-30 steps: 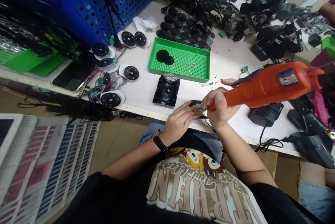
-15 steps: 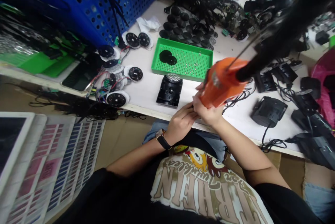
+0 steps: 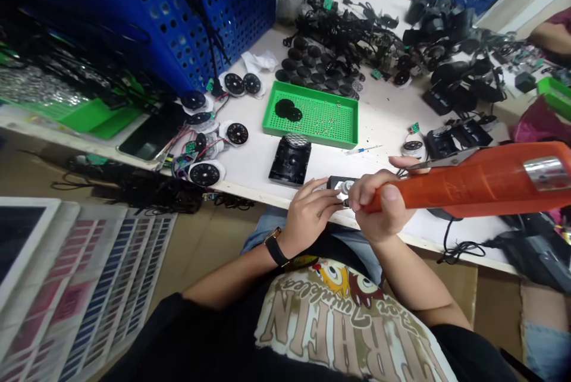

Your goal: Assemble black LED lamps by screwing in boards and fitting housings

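Note:
My right hand (image 3: pixel 379 206) is wrapped round an orange electric screwdriver (image 3: pixel 473 182), which lies almost level with its tip end toward the left. Close to that tip, the fingers of my left hand (image 3: pixel 310 215) hold a black plastic housing (image 3: pixel 334 182) at the table's front edge. A white round part (image 3: pixel 347 187) shows inside this housing; my hands cover much of the rest. Left of it an open black housing half (image 3: pixel 289 162) lies with a perforated disc at its top. Behind stands a green tray (image 3: pixel 311 140) holding small screws and two black discs.
A small blue-handled screwdriver (image 3: pixel 362 150) lies right of the tray. Round dial parts with wires (image 3: pixel 205 174) sit at the left, beside a blue perforated crate (image 3: pixel 250 7). Black cables (image 3: pixel 339 28) pile up behind. At the far side another person's arm (image 3: pixel 553 34) is visible.
The electric screwdriver has swung from upright over the work to nearly level, its body out to the right. The housing at my left fingers now shows its white part.

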The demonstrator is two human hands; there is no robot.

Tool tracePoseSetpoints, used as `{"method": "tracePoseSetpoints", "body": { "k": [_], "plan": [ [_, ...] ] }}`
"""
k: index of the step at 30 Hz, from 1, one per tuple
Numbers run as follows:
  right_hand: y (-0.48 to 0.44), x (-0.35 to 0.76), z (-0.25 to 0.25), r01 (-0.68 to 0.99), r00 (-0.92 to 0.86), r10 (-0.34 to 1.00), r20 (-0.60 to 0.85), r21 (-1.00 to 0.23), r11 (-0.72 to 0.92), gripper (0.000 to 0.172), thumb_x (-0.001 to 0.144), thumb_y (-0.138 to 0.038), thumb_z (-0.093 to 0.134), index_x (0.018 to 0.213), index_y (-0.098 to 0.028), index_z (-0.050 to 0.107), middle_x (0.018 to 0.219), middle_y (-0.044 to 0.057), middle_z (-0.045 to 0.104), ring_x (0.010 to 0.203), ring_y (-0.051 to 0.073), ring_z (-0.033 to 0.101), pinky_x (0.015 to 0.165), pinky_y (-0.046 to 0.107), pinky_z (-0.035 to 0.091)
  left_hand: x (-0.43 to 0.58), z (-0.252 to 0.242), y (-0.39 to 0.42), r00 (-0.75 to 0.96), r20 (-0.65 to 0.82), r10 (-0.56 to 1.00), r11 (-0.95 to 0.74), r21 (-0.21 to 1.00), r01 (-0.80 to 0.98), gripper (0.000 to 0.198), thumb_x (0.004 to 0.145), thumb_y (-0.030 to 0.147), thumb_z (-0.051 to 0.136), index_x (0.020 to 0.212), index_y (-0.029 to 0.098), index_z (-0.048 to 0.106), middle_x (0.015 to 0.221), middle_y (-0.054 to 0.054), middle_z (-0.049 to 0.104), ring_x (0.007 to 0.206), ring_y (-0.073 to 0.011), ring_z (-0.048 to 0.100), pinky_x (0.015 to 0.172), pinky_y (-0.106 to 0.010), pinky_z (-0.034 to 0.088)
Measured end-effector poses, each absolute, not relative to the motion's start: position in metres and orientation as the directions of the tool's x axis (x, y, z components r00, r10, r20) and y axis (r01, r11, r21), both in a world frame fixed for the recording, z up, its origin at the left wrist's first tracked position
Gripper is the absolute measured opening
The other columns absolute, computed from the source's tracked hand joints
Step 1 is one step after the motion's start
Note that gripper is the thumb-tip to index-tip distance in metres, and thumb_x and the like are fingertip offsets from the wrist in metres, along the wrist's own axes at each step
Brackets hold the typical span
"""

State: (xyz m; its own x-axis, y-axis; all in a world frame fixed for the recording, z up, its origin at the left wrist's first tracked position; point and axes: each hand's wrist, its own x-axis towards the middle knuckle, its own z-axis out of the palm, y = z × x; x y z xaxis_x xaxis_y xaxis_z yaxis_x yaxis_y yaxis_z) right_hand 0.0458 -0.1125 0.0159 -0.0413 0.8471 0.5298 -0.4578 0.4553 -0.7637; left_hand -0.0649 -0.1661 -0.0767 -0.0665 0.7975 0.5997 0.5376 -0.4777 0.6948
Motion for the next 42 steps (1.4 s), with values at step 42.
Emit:
{"method": "tracePoseSetpoints", "body": {
  "k": [42],
  "plan": [
    [-0.063,0.074,0.01,-0.367,0.16,0.829,0.536,-0.748,0.554,0.022,0.091,-0.035,0.073,0.104,-0.025,0.058,0.054,-0.011,0.052,0.034,0.008,0.045,0.035,0.02,0.038,-0.051,-0.081,-0.131,0.118,0.425,0.897,-0.417,0.729,0.543,0.037,0.095,0.023,0.073,0.13,0.019,0.062,0.125,-0.01,0.069,0.122,-0.029,0.062,0.109,-0.049,0.053]
  ]
}}
